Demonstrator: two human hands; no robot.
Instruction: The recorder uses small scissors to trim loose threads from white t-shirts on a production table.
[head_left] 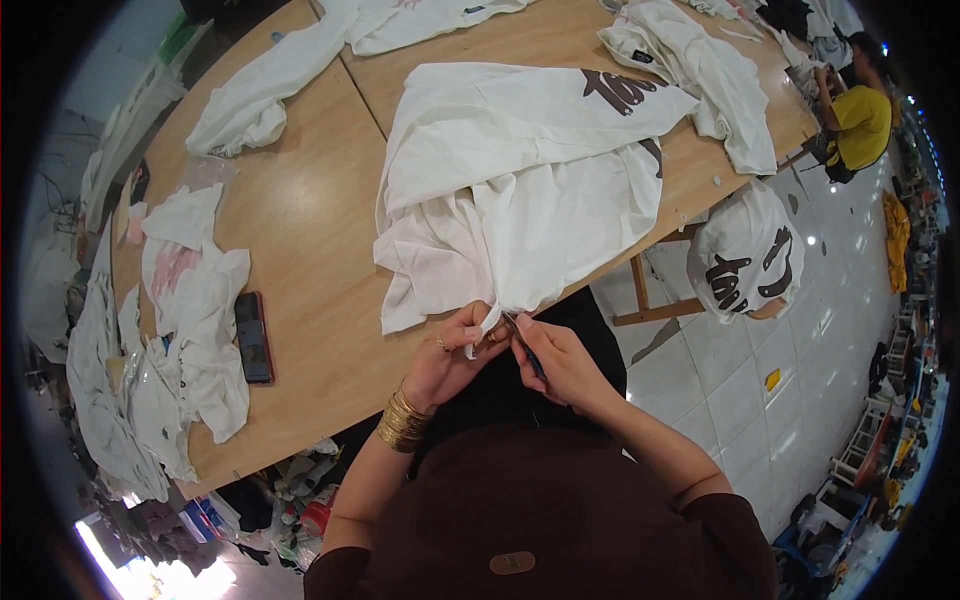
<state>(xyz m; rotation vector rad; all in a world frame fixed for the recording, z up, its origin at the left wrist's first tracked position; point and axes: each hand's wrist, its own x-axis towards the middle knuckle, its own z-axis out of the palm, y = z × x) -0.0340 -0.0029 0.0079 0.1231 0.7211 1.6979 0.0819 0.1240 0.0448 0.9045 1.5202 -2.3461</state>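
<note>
A white garment (570,230) with dark brown print lies spread over the table's near edge, its lower end drawn toward me. My left hand (447,352), with gold bangles on the wrist, is closed on a narrow white strip at that end. Beside it my right hand (565,362) is wrapped round a small dark cutting tool (534,360), which looks like thread snips. The tool's tip meets the cloth right by my left fingers. Whether its blades are apart is too small to tell.
The wooden table (300,270) also bears a phone (254,338), white garments (200,330) at left and another white garment (700,75) at far right. A stool (655,312) with a printed white cloth (748,255) stands at right. A person in yellow (862,130) sits beyond.
</note>
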